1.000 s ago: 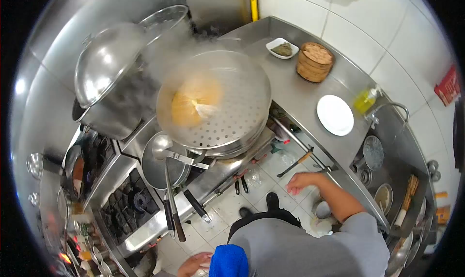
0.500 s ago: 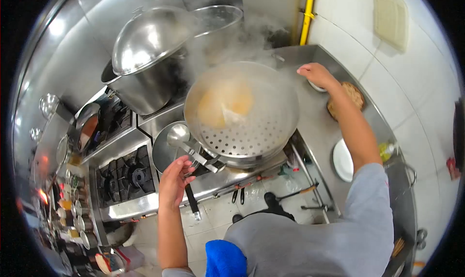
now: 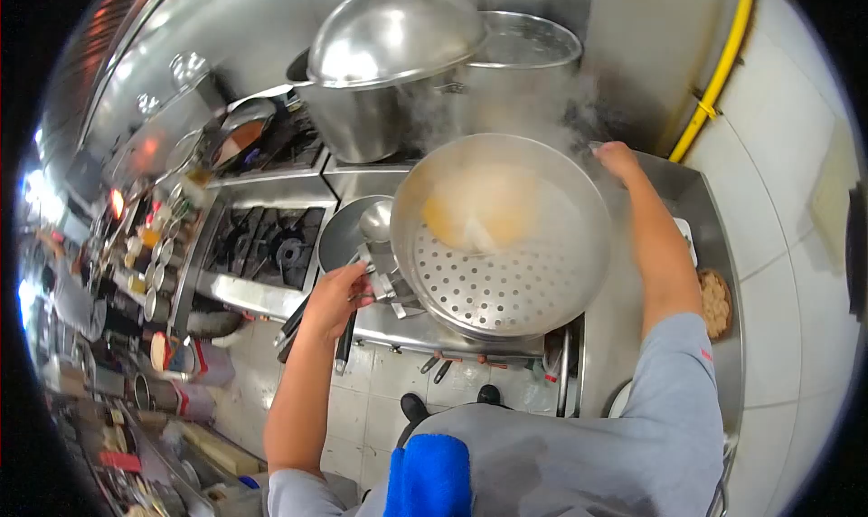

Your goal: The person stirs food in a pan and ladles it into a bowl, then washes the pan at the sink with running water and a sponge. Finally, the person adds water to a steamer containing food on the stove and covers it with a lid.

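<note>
A wide steel steamer pan (image 3: 502, 291) with a perforated bottom sits in front of me, steaming. Yellowish food and a small white piece (image 3: 479, 237) lie inside it, blurred by the steam. My right hand (image 3: 619, 161) is closed at the pan's far right rim, on a small metal handle (image 3: 594, 145). At the near left side of the pan, my left hand (image 3: 336, 298) has its fingers curled against metal parts (image 3: 387, 291). Whether it grips the pan's handle or the ladle's cannot be made out. The ladle (image 3: 376, 220) rests in a wok (image 3: 342, 232) beside the pan.
Behind stand two large stockpots, one under a domed lid (image 3: 398, 33). A gas burner (image 3: 276, 246) is at left. On the right, a steel counter (image 3: 601, 363) holds a bowl of brownish food (image 3: 714, 304). A yellow pipe (image 3: 723, 65) runs up the wall.
My left hand has moved up to the metal parts beside the pan and its fingers have curled in. My right hand has come to the pan's far right handle. The view has swung left.
</note>
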A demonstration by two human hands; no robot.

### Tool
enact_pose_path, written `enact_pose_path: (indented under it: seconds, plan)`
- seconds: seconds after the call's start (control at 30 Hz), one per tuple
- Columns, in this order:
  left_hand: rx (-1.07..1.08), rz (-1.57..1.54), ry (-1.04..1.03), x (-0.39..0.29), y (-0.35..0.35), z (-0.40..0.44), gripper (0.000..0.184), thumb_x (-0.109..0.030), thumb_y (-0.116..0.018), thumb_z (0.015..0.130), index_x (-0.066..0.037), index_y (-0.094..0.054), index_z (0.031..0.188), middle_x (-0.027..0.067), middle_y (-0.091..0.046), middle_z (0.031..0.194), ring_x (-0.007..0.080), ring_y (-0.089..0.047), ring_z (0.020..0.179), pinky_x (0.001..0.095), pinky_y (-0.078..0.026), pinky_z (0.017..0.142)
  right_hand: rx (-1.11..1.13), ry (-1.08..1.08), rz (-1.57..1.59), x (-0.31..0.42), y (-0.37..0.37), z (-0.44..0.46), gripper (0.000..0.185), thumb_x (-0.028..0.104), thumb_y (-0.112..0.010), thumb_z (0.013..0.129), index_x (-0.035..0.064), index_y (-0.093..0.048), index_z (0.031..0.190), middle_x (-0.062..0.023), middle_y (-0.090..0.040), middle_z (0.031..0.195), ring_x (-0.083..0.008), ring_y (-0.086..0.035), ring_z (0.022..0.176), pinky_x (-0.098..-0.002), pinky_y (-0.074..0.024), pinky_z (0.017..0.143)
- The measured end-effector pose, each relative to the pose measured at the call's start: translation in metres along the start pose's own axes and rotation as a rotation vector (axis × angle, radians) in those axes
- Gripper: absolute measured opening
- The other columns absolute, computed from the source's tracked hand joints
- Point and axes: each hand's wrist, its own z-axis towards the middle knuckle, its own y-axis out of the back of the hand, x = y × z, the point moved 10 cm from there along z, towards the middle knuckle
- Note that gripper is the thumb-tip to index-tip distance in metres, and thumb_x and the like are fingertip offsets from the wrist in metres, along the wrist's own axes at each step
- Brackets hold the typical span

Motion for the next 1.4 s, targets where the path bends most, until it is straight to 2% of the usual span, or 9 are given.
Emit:
enact_pose_path:
  seconds: [0.2,0.3,0.37,0.47,0.73,0.9,1.03,1.23,1.4]
  plan:
    - [-0.031,0.023,-0.065,-0.004,-0.001,0.001,0.022,-0.028,-0.059,0.084,-0.007,-0.061,0.078,0.0003,-0.053,0.073,0.0094,-0.05,0.067,0.0234,-0.041,0.059,0.134,-0.148,0.584,-0.01,-0.018,-0.012,0.028,0.028,-0.054,0.085,0.0008,-0.059,0.081,-0.0064,-0.053,0.066,-0.0143,-0.048,0.056,-0.032,-0.039,0.054]
    - [-0.014,0.028,-0.069,-0.002,0.0,0.005,0.022,-0.03,-0.061,0.083,-0.007,-0.061,0.08,-0.0009,-0.051,0.071,0.009,-0.049,0.067,0.0239,-0.041,0.06,0.044,-0.003,0.421,-0.03,-0.035,0.021,0.027,0.025,-0.053,0.085,-0.0007,-0.059,0.088,-0.0054,-0.056,0.07,-0.016,-0.052,0.063,-0.0343,-0.0403,0.058]
    - [-0.039,0.007,-0.057,-0.003,0.002,0.005,0.022,-0.03,-0.061,0.082,-0.008,-0.061,0.08,-0.0011,-0.051,0.071,0.009,-0.049,0.067,0.0239,-0.041,0.06,0.139,-0.222,0.658,-0.02,-0.028,-0.01,0.034,0.027,-0.052,0.085,-0.0039,-0.059,0.099,-0.0106,-0.062,0.088,-0.0234,-0.057,0.082,-0.0387,-0.0425,0.069]
    - [-0.039,-0.005,-0.057,-0.004,0.003,0.008,0.022,-0.03,-0.061,0.082,-0.008,-0.06,0.078,-0.0014,-0.05,0.071,0.0088,-0.048,0.067,0.0239,-0.041,0.061,0.051,-0.285,0.522,-0.03,-0.028,-0.004,0.046,0.033,-0.054,0.085,-0.0021,-0.056,0.114,-0.0077,-0.06,0.108,-0.0197,-0.054,0.093,-0.0334,-0.0423,0.079]
    - [-0.017,-0.035,-0.122,-0.027,-0.002,0.008,0.023,-0.03,-0.061,0.082,-0.007,-0.059,0.081,0.0005,-0.051,0.076,0.0102,-0.047,0.069,0.0246,-0.04,0.062,0.129,-0.102,0.442,-0.018,-0.019,0.006,0.044,0.037,-0.055,0.085,-0.0047,-0.06,0.1,-0.0156,-0.063,0.1,-0.0242,-0.059,0.091,-0.0379,-0.0445,0.076]
    - [0.036,0.011,-0.165,-0.034,-0.007,0.014,0.028,-0.032,-0.064,0.079,-0.005,-0.059,0.083,0.0013,-0.05,0.076,0.0104,-0.047,0.071,0.0245,-0.041,0.061,-0.081,0.446,-0.484,-0.007,0.002,0.019,0.04,0.033,-0.041,0.091,-0.0005,-0.062,0.097,-0.0165,-0.063,0.087,-0.024,-0.058,0.079,-0.0387,-0.0453,0.071]
    - [0.033,0.051,-0.184,-0.049,-0.02,0.007,0.031,-0.035,-0.066,0.077,-0.005,-0.058,0.076,0.0023,-0.05,0.074,0.0115,-0.048,0.067,0.0229,-0.041,0.059,-0.02,0.043,0.596,0.026,0.052,-0.052,0.031,0.021,-0.041,0.09,0.0018,-0.059,0.105,-0.0189,-0.062,0.094,-0.0306,-0.06,0.088,-0.0416,-0.0459,0.076]
    - [0.038,0.081,-0.201,-0.057,-0.034,0.015,0.035,-0.037,-0.064,0.077,-0.004,-0.056,0.072,0.0037,-0.05,0.072,0.0116,-0.048,0.066,0.0237,-0.041,0.057,-0.151,0.38,-0.359,-0.025,0.072,-0.014,0.028,0.019,-0.043,0.09,0.0035,-0.059,0.107,-0.0174,-0.062,0.097,-0.0304,-0.058,0.093,-0.0405,-0.044,0.082]
    - [0.053,0.111,-0.175,-0.054,-0.03,0.023,0.034,-0.037,-0.063,0.078,-0.005,-0.056,0.071,0.0034,-0.05,0.069,0.0124,-0.048,0.065,0.0239,-0.041,0.056,-0.143,0.041,0.116,-0.092,0.068,0.015,0.032,0.027,-0.045,0.089,0.0041,-0.06,0.106,-0.0195,-0.061,0.101,-0.0316,-0.057,0.094,-0.0399,-0.0435,0.08]
